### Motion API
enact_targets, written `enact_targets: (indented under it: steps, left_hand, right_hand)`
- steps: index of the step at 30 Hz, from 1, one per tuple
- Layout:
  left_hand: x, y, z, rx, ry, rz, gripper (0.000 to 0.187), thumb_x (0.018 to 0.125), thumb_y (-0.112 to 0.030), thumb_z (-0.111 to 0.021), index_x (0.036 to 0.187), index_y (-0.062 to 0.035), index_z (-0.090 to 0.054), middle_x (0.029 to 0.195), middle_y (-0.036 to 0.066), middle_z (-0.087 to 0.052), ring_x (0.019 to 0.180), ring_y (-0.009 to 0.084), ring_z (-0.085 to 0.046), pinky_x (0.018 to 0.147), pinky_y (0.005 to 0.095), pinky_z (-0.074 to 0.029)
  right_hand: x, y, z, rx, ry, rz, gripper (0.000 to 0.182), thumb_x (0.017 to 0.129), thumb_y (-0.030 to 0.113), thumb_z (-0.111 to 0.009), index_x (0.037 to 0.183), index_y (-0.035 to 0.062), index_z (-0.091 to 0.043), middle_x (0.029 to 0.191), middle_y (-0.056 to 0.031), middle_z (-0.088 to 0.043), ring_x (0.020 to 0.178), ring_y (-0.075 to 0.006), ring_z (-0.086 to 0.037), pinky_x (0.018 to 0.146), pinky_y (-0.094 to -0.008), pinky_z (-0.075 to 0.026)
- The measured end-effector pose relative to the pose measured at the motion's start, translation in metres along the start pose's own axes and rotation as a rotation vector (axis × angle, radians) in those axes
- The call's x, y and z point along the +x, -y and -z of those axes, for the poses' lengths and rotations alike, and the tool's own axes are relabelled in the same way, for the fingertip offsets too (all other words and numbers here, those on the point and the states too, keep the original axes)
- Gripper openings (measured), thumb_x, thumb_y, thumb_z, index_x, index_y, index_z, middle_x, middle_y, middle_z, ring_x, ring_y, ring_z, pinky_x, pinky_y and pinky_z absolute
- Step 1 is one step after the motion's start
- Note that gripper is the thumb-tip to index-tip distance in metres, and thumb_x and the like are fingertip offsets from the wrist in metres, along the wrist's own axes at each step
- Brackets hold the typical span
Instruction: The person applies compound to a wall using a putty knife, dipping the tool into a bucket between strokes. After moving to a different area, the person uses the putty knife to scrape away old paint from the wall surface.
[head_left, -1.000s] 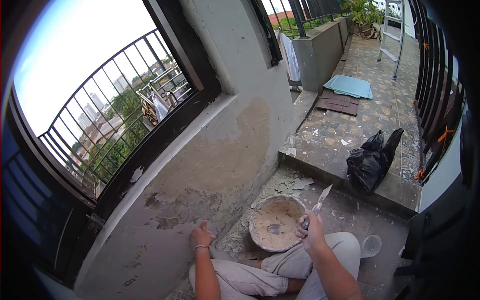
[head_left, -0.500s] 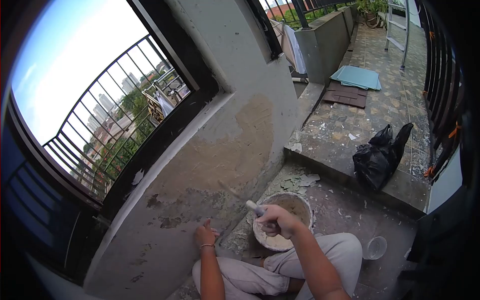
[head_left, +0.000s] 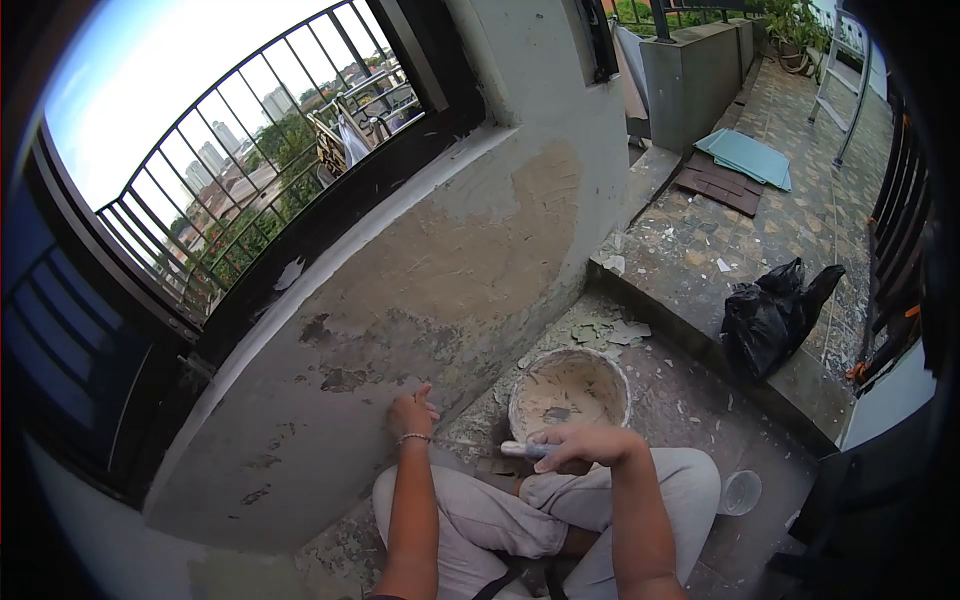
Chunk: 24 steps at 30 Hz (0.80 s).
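Observation:
My right hand (head_left: 580, 447) is wrapped round the pale and bluish handle of a putty knife (head_left: 518, 450), just in front of the bucket. Its thin blade points left toward my left wrist and is smeared by motion. Close to the foot of the wall (head_left: 350, 430), my left hand (head_left: 412, 412) has its fingers partly bent and apart, with nothing in them. Beige paste coats the inside of the round bucket (head_left: 570, 400), with a greyish patch at its bottom. A tan layer of plaster (head_left: 470, 250) covers the upper wall; rough, flaking spots show below it.
A black plastic bag (head_left: 775, 318) sits on the raised tiled step, with blue-green sheets (head_left: 745, 157) behind it. Paint flakes (head_left: 625, 333) litter the floor beyond the bucket. A clear plastic cup (head_left: 740, 493) stands by my right knee. A metal ladder (head_left: 845, 90) is farther back.
My right hand has come down and toward me with the putty knife, from over the bucket to its near side. My left hand stays by the wall. The view has shifted slightly.

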<state>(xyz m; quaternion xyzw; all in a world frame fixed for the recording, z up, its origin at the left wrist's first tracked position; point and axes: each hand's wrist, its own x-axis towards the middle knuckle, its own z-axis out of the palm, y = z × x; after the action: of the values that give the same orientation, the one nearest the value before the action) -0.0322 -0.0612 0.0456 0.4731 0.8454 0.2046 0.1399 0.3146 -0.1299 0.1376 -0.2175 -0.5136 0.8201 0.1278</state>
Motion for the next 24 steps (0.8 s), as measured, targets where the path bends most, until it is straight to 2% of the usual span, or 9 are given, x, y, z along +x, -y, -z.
enact_targets:
  steps: [1, 4, 7, 10, 13, 16, 19, 24]
  left_hand:
    - [-0.001, 0.0, 0.0, -0.008, -0.017, -0.01, 0.058, 0.094, -0.05, -0.049, 0.059, -0.007, -0.069, 0.051, 0.002, -0.064, 0.053, 0.0125, -0.065, 0.058, 0.0274, -0.05]
    - [-0.01, -0.012, 0.012, 0.0, 0.03, -0.034, 0.052, 0.094, -0.045, -0.051, 0.063, -0.007, -0.07, 0.057, 0.003, -0.067, 0.056, 0.0173, -0.066, 0.059, 0.0319, -0.051]
    - [-0.016, -0.02, 0.02, 0.237, -0.065, -0.377, 0.041, 0.093, -0.04, -0.052, 0.078, -0.0078, -0.072, 0.083, 0.005, -0.073, 0.079, 0.0196, -0.068, 0.071, 0.0362, -0.052]
    - [-0.048, -0.04, 0.063, 0.272, -0.278, -0.86, 0.031, 0.093, -0.034, -0.052, 0.109, -0.0143, -0.07, 0.118, 0.006, -0.065, 0.116, 0.0216, -0.056, 0.09, 0.0373, -0.047]
    - [-0.048, -0.022, 0.098, 0.568, -0.581, -0.95, 0.049, 0.093, -0.042, -0.049, 0.139, -0.0247, -0.047, 0.15, 0.006, -0.035, 0.14, 0.0247, -0.028, 0.11, 0.0426, -0.03]
    - [-0.024, 0.016, 0.138, 0.849, -0.774, -0.769, 0.066, 0.092, -0.049, -0.049, 0.15, -0.0341, -0.022, 0.159, 0.0, -0.015, 0.146, 0.0219, -0.013, 0.117, 0.0405, -0.01]
    - [-0.024, 0.054, 0.168, 0.961, -0.834, -0.731, 0.072, 0.092, -0.054, -0.047, 0.152, -0.035, -0.013, 0.16, -0.001, -0.007, 0.147, 0.021, -0.007, 0.117, 0.0417, 0.0]
    - [-0.031, 0.124, 0.169, 0.851, -0.882, -0.604, 0.074, 0.093, -0.05, -0.048, 0.153, -0.0269, -0.011, 0.159, 0.007, -0.007, 0.146, 0.0305, -0.007, 0.116, 0.0469, -0.008]
  right_hand:
    - [-0.008, -0.004, 0.007, 0.17, -0.232, 0.007, 0.016, 0.084, 0.021, -0.063, 0.083, 0.0121, -0.05, 0.057, 0.007, -0.039, 0.042, -0.0039, -0.03, 0.039, -0.0226, -0.02]
    - [-0.024, -0.005, 0.029, 0.592, -0.668, 0.204, 0.016, 0.084, 0.021, -0.056, 0.077, 0.0142, -0.043, 0.054, 0.0061, -0.038, 0.038, -0.0057, -0.027, 0.037, -0.0225, -0.02]
    - [-0.029, -0.013, 0.043, 0.868, -0.994, 0.519, 0.017, 0.081, 0.025, -0.055, 0.076, 0.016, -0.04, 0.05, 0.0066, -0.036, 0.036, -0.0067, -0.026, 0.036, -0.0248, -0.019]
    - [-0.033, -0.026, 0.058, 0.965, -1.063, 0.565, 0.015, 0.08, 0.025, -0.054, 0.075, 0.0167, -0.042, 0.049, 0.007, -0.036, 0.036, -0.0069, -0.025, 0.036, -0.0259, -0.018]
    - [-0.033, -0.031, 0.055, 0.888, -0.997, 0.499, 0.014, 0.08, 0.025, -0.054, 0.074, 0.0171, -0.043, 0.05, 0.0068, -0.036, 0.036, -0.0072, -0.024, 0.037, -0.0259, -0.019]
    - [-0.025, -0.028, 0.05, 0.822, -0.979, 0.404, 0.014, 0.079, 0.025, -0.054, 0.074, 0.0173, -0.044, 0.05, 0.0065, -0.037, 0.036, -0.0074, -0.025, 0.037, -0.0259, -0.019]
    - [-0.013, -0.03, 0.05, 0.78, -0.987, 0.358, 0.015, 0.08, 0.026, -0.055, 0.074, 0.0172, -0.044, 0.05, 0.0061, -0.037, 0.035, -0.0074, -0.025, 0.036, -0.0258, -0.019]
    - [0.003, -0.039, 0.046, 0.583, -1.103, 0.248, 0.019, 0.08, 0.029, -0.056, 0.074, 0.017, -0.043, 0.049, 0.0052, -0.036, 0.034, -0.0076, -0.025, 0.034, -0.0257, -0.019]
